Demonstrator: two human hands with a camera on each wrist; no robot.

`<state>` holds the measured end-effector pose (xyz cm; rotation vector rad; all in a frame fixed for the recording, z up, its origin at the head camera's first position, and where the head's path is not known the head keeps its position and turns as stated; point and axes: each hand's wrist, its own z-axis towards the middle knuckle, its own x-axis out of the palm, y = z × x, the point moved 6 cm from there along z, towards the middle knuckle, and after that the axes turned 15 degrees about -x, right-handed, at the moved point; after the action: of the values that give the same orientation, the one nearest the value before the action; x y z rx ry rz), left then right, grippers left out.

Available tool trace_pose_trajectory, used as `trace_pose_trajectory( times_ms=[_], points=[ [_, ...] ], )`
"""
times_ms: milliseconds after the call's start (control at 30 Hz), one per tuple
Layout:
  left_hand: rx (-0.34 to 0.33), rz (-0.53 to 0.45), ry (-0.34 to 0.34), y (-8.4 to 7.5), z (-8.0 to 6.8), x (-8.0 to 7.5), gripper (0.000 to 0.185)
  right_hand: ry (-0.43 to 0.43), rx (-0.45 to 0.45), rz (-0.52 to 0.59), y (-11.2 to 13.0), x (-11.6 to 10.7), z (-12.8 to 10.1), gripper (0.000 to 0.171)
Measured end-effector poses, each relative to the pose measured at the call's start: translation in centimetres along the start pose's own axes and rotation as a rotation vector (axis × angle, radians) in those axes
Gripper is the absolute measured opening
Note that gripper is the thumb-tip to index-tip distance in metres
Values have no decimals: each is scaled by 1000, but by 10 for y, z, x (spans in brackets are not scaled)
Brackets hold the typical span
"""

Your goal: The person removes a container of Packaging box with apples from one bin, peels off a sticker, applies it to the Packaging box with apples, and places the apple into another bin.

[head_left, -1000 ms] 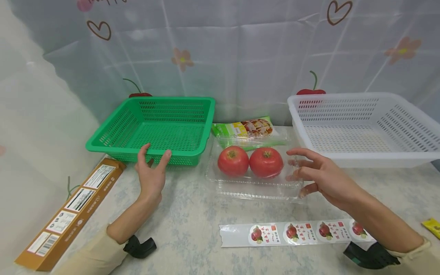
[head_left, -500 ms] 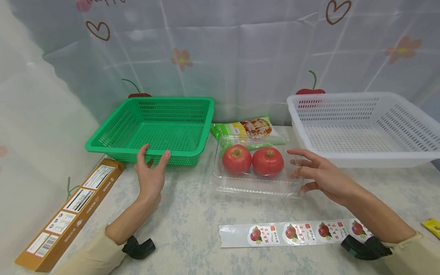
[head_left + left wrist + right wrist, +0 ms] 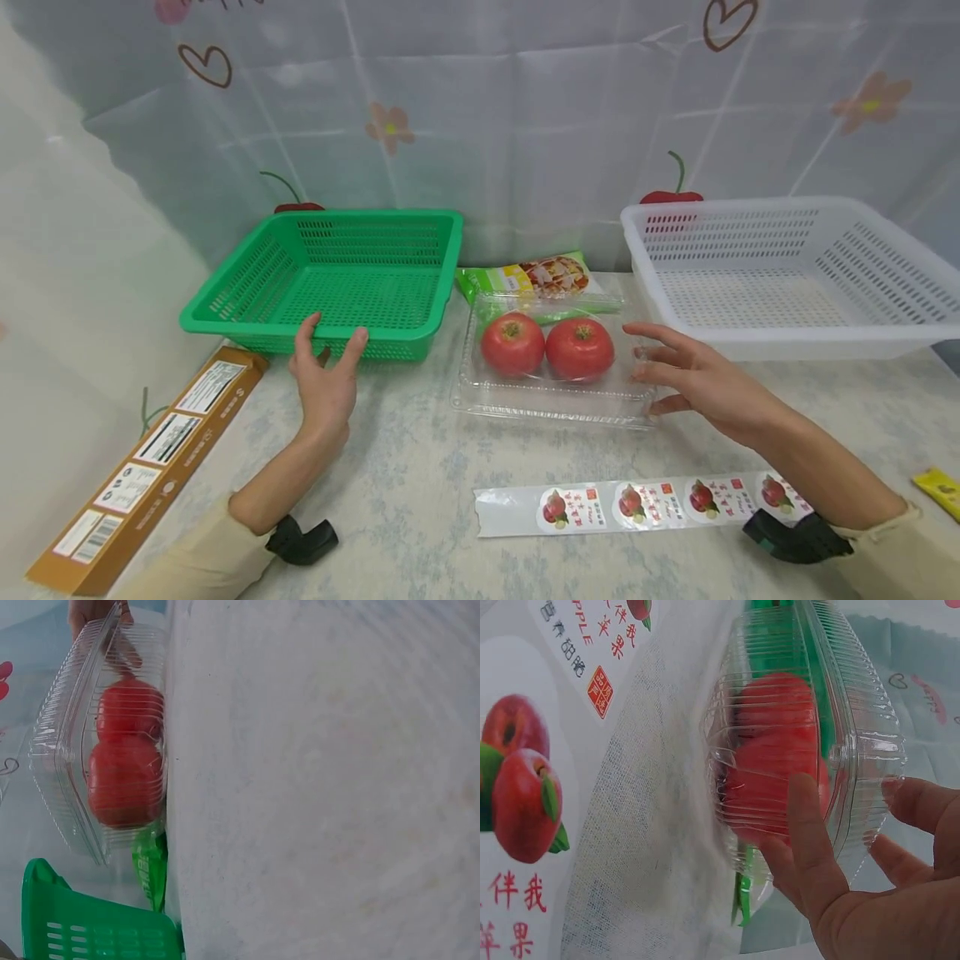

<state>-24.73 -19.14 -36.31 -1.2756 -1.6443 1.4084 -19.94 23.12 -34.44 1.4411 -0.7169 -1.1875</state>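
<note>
Tabletop food-packing corner, home or shop unclear: printed backdrop sheet (image 3: 495,125) behind patterned tabletop (image 3: 397,475), apple-sticker strip (image 3: 641,507), clear clamshell box (image 3: 555,406) holding red fruits (image 3: 513,345), green basket (image 3: 367,287), white basket (image 3: 750,300).

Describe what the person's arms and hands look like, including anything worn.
The left hand and right hand are bare, without gloves. The left sleeve and right sleeve are pale beige. At each sleeve's end is a black, curved attachment; the right attachment shows a small green patch.
</note>
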Motion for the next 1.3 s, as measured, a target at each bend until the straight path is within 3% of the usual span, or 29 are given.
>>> trace_pose_trajectory(
  times_ms=[167,300,433,533,633,733,800,900,1033,1200,1300],
  points=[
    [22,-48,-21,0,-5,1,79,-13,-56,-97,8,1,-9,65],
    [59,-87,-64,-2,-17,1,71,-39,-147,-306,24,2,-18,62],
    [149,-78,-74,-7,-31,1,61,-114,-314,-524,50,10,-26,54],
    [282,-73,-21,-12,-45,8,48,-154,-455,-600,68,22,-32,49],
    [405,-74,88,-15,-63,19,38,-159,-539,-611,78,35,-36,48],
    [444,-49,211,-13,-81,32,35,-159,-583,-596,84,45,-39,49],
    [421,-7,288,-10,-91,41,35,-149,-606,-543,86,50,-41,49],
    [321,77,402,-2,-101,53,35,-108,-606,-462,83,57,-41,46],
    [199,199,495,9,-111,62,36,-36,-566,-386,73,70,-42,36],
    [161,343,567,18,-116,70,34,81,-525,-307,57,88,-42,23],
    [168,462,652,25,-120,76,35,155,-486,-314,46,98,-39,19]
  ],
)
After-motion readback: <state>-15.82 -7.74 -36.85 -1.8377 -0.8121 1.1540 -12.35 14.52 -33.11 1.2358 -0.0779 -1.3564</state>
